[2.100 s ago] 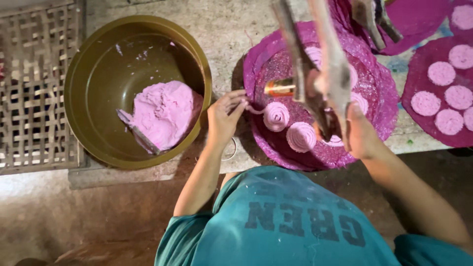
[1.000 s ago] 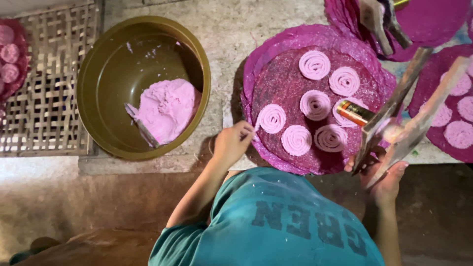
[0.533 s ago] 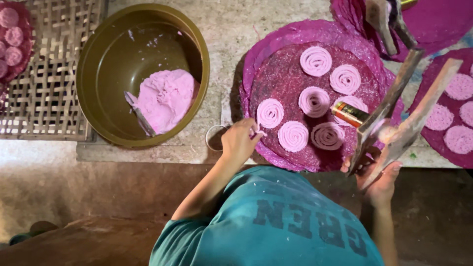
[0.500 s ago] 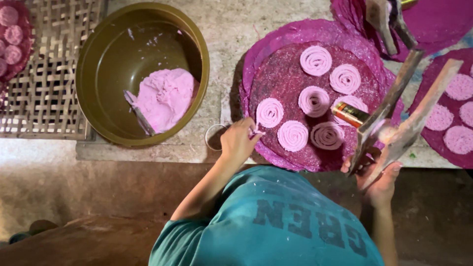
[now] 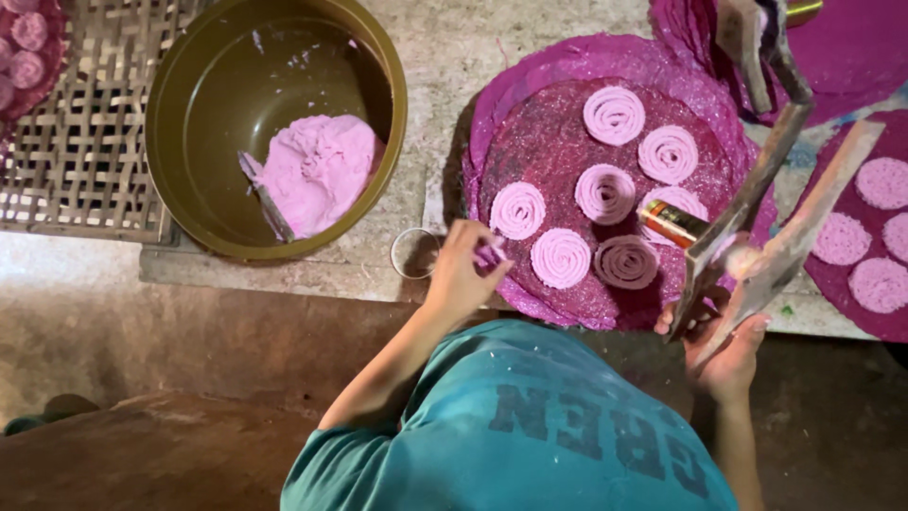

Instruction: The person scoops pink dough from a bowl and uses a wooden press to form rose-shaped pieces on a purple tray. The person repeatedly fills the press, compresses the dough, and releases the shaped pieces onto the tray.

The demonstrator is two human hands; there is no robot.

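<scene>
Two hands at work, both at the near edge of the round magenta tray (image 5: 530,104). Left hand (image 5: 461,274) at the tray's near-left rim, fingers pinched together on a small scrap of pink dough — closed, though exactly what sits between the fingertips too small to tell. Right hand (image 5: 726,355) just off the tray's near-right rim, wrapped around the lower ends of a two-armed wooden press (image 5: 757,222), arms splayed apart, brass barrel (image 5: 673,223) poking in over the tray. Firm grip, closed on the handles.

On the tray: six pink dough spirals (image 5: 560,257), nearest ones just beyond the left hand, another pair toward the far rim. Beside the tray's near-left rim, a small round ring-shaped cup (image 5: 414,254) on the stone surface (image 5: 445,57). Further left of the tray, a big olive basin (image 5: 274,128) with a lump of pink dough (image 5: 317,170) and a scraper stuck in it. Right of the tray, another magenta mat with flat pink discs (image 5: 875,232).

Risks from here, as a judgement: press barrel hanging low over the nearest spirals — a dip could smear one. Left fingertips tight against the rim — a nudge could shift the tray or crush the nearest coil. Cup close to the wrist, easily knocked.
</scene>
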